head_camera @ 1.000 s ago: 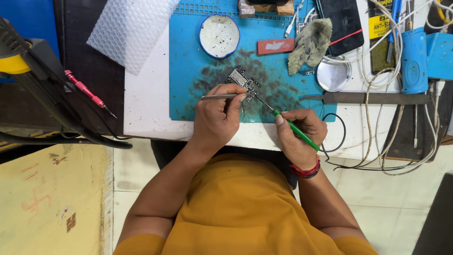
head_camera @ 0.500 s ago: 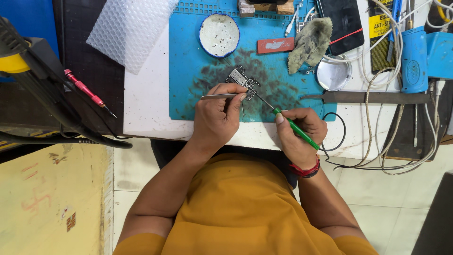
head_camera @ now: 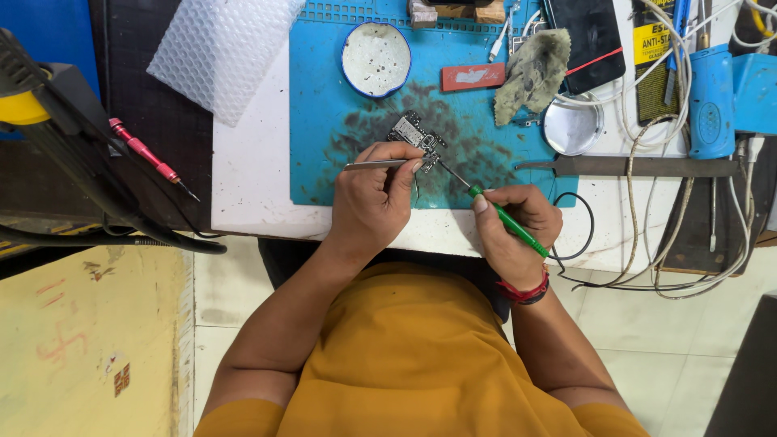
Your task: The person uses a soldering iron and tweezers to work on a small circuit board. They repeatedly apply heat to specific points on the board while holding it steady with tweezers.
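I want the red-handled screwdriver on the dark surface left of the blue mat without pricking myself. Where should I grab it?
Grip the red-handled screwdriver by its red grip, the upper-left part, coming from above and pinching across its long sides. It lies flat and slanted, with the thin metal tip pointing lower right towards the white tabletop, so keep fingers behind the handle's lower end.

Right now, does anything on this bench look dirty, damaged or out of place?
Yes. The blue work mat has dark smudged stains around the small circuit board, where the tweezers and green screwdriver meet. Nothing looks spilled or broken.
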